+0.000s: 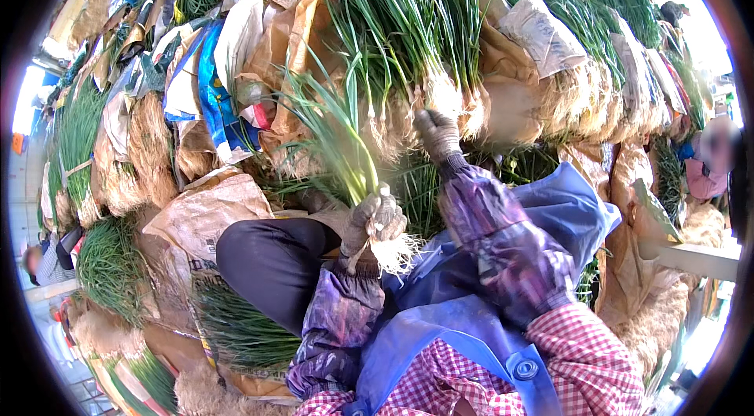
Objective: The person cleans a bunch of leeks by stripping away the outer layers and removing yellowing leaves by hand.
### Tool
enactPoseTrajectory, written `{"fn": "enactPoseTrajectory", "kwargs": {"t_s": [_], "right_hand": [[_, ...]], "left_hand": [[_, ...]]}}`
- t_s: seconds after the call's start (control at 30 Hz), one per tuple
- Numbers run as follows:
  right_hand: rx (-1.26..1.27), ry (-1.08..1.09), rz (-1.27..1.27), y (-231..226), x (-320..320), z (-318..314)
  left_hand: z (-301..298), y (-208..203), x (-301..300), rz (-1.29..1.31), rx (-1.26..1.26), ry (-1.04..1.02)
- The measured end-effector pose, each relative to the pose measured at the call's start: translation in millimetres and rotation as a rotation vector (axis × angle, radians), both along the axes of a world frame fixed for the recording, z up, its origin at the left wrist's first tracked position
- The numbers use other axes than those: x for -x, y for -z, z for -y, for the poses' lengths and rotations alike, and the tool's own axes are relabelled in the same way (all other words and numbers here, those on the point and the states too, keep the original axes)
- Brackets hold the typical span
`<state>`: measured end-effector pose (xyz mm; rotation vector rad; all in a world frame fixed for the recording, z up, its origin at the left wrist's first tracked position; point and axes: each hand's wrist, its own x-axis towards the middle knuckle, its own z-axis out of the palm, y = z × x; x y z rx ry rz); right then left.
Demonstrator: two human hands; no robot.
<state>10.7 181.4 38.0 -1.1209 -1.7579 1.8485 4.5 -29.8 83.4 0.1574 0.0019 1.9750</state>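
My gloved left hand (374, 221) is closed around a small bunch of green onions (361, 153) in front of my lap. Their leaves lean up and to the left, and the pale roots (397, 252) hang below the fist. Farther ahead, my gloved right hand (437, 135) reaches to a big pile of green onions (408, 23). Its fingers are curled shut at the white root ends along the pile's near edge, on what looks like a green onion stalk. The fingertips are partly hidden. Both forearms wear purple patterned sleeve covers.
Brown sacking (216, 212) lies left of my knee (267, 267). More green onions (243, 326) lie on the sacking at lower left. Rows of bundles with hanging roots (153, 149) stretch to both sides. A person (707, 161) is at the far right. A blue apron (471, 329) covers my lap.
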Motion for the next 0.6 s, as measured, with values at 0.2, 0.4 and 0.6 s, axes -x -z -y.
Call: {"fn": "enactPoseTrajectory", "kwargs": {"t_s": [0.2,0.4,0.6], "right_hand": [[-0.712,-1.354,0.879,5.8,7.7,34.3],[-0.809,-0.526,0.713,-33.9,121.3,-2.6],[0.040,-0.545,0.270,-47.4,71.1,32.1]], "left_hand": [[18.3,8.7,18.7,-0.171,0.449,-0.257],[-6.3,5.0,4.9,-0.152,0.812,-0.237],[10.9,3.8,23.3,-0.367,1.104,-0.358]]}}
